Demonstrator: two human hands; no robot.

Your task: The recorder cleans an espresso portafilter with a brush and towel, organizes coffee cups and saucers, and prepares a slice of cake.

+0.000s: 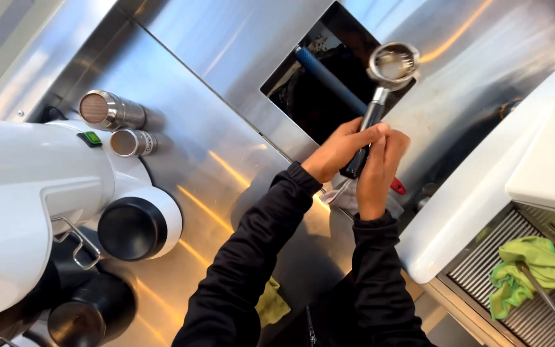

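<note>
Both hands grip the black handle of a metal portafilter (pixel 390 67). Its round steel basket is held out over a rectangular knock-out opening (pixel 316 90) cut into the steel counter, with a blue bar (pixel 329 80) running across the hole. My left hand (pixel 342 149) wraps the handle from the left. My right hand (pixel 380 170) closes on it from the right, lower down. A pale cloth (pixel 345 193) shows just beneath the hands, and a small red piece pokes out by the right wrist. Both arms wear black sleeves.
A white coffee grinder (pixel 40 205) with a black round cap stands at left. Two steel shakers (pixel 114 112) sit behind it. At right is a white espresso machine (pixel 483 186) with a drip grate, a green cloth (pixel 525 273) and a steam wand.
</note>
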